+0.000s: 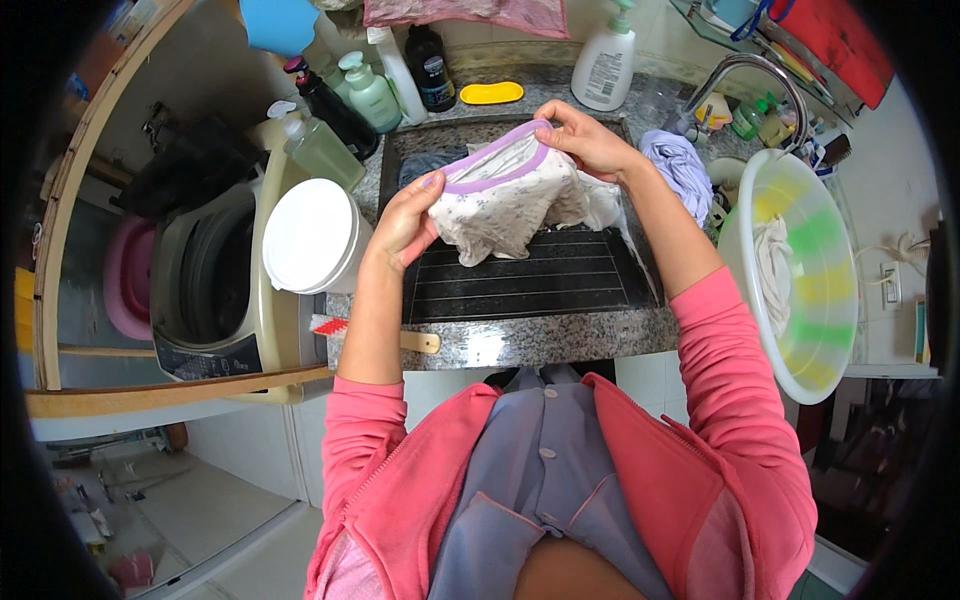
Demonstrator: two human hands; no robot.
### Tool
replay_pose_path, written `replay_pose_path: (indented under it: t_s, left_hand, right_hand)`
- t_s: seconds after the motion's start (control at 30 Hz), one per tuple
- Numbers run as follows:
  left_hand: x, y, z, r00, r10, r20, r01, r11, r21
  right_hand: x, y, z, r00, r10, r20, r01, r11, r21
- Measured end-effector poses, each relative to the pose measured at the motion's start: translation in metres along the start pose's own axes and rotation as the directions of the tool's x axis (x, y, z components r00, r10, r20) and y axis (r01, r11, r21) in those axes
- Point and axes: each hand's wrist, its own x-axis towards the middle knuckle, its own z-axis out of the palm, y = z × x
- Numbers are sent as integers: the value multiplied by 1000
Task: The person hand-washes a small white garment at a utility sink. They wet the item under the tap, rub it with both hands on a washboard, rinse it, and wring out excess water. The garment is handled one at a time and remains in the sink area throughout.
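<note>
A thin white garment [502, 202] with a small floral print and a purple elastic band is stretched between my hands above a black ribbed washboard surface [517, 281] set in a granite counter. My left hand [411, 217] pinches one end of the band between thumb and fingers. At the upper right, my right hand [585, 142] grips the band's other end. Behind and under the garment lie a dark blue-grey cloth [429, 163] and a wet white cloth [602, 204], both partly hidden.
A white lidded bucket [311, 236] and a red-and-white bristled brush [416, 342] are at the left. Pump bottles [371, 94] line the back. At the right are a lavender cloth [679, 169], a curved faucet [739, 60] and a tilted plastic basin [814, 277] holding white cloth.
</note>
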Motion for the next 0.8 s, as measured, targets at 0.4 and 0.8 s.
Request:
replay_pose_path:
  t_s: [0.4,0.8]
  left_hand:
    - [6,0,5,974,226,11,-205,904,-375]
    - [38,50,-49,797,309,-519,-483,843,-239]
  right_hand:
    - [53,-15,39,988,-149,28,146,985,95]
    - [212,-76,119,925,-117,361,345,654,-673]
